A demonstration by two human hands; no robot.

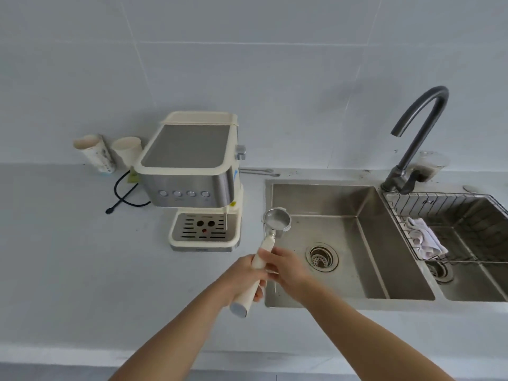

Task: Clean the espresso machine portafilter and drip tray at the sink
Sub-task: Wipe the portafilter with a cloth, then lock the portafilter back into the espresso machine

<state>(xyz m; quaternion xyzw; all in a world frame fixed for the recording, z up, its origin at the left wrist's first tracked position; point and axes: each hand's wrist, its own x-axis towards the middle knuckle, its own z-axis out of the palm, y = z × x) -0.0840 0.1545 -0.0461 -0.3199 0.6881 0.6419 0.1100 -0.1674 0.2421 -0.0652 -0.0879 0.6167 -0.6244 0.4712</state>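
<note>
Seen from the head camera, the steel-cupped, cream-handled portafilter (pixel 268 242) is held in the air at five o'clock of the cream-and-steel espresso machine (pixel 192 171), its cup over the left rim of the stainless steel sink (pixel 324 200); the left hand (pixel 240 280) wraps its fingers round the lower handle; the right hand (pixel 287 268), at two o'clock of the left, appears to pinch the handle just above; the slotted cream drip tray (pixel 204 229) sits in the machine's base, at six o'clock of the buttons; the dark curved tap (pixel 417 127) stands at two o'clock of the basin; I judge the portafilter rigid and head-heavy, its cup slippery once wet, so the handle is the hold; the tray looks light, best lifted level by its sides.
</note>
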